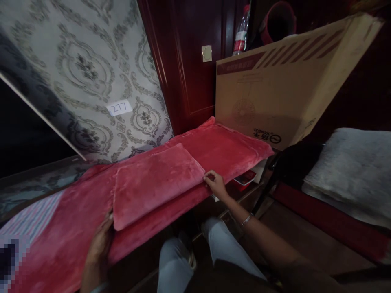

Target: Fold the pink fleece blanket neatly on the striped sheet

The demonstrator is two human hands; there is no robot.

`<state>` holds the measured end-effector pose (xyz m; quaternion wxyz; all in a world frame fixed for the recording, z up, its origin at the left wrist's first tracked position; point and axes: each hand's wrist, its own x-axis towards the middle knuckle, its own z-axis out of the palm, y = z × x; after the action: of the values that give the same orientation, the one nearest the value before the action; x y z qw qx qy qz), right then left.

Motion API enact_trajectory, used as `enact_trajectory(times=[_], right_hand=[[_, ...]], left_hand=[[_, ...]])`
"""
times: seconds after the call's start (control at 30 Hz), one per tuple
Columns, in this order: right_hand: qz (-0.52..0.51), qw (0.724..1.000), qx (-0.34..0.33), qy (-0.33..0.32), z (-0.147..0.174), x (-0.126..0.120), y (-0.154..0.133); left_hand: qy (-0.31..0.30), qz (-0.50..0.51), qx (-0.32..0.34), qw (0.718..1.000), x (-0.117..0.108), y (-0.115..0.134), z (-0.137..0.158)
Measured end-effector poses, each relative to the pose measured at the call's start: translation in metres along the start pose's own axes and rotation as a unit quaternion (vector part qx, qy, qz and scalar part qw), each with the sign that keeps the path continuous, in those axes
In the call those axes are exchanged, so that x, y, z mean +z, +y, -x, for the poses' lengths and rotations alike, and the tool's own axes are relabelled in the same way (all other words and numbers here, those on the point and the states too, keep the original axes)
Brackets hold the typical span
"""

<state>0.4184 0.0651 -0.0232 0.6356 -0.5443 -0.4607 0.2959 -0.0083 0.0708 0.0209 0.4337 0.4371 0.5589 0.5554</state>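
- Two hands at one bundle, one at each end: the folded pink plush cloth (159, 183) lies flat on top of the red plush cover (232, 148), in front of the patterned wall (85, 65).
- Right hand (217, 185) has thumb and fingertips pinched together at the right-hand edge of the folded cloth, a light grip on a little fabric, which looks suited to lining up an edge without crushing the pile.
- Over on the other side, the left hand (99, 240) rests against the near left corner; its fingers are partly out of sight, so I can't tell whether they grip the cloth or only brace it. Either way, that placing probably steadies the far end against the pinch.
- Underneath, the red cover spreads past the bundle on both sides, giving it a broad, soft bed; plush on plush likely resists sliding.
- Down at the left, striped fabric (39, 217) shows beside the red cover.
- Behind the right end, a large cardboard box (262, 93) stands on edge, well apart from the hands, and a grey fluffy cloth (351, 171) lies off to the right.
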Motion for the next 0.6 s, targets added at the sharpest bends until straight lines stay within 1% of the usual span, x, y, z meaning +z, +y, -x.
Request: enact_trajectory(times=[0.1,0.17,0.27,0.33,0.47,0.53,0.6], right_hand=[[0.034,0.999,-0.032,0.015,0.002,0.002,-0.001],[0.037,0.998,-0.049,0.02,0.0,0.003,-0.001],[0.035,0.998,-0.045,0.018,-0.003,0.004,-0.001],[0.041,0.997,-0.054,0.022,-0.004,0.006,-0.002],[0.066,0.991,-0.107,0.044,-0.006,0.009,-0.004],[0.083,0.99,-0.104,0.044,-0.009,0.012,-0.004],[0.1,0.991,-0.079,0.038,-0.016,0.014,-0.004]], left_hand=[[-0.001,0.036,-0.008,0.999,-0.002,-0.002,-0.003],[0.003,0.043,-0.011,0.999,-0.002,-0.002,-0.003],[-0.01,0.045,-0.012,0.999,-0.001,-0.002,-0.002],[-0.01,0.049,-0.017,0.999,0.0,-0.002,-0.001],[0.003,0.052,-0.027,0.998,0.0,-0.001,0.0],[0.001,0.046,-0.023,0.999,0.0,-0.001,0.0],[-0.004,0.031,-0.017,0.999,0.001,-0.001,0.0]])
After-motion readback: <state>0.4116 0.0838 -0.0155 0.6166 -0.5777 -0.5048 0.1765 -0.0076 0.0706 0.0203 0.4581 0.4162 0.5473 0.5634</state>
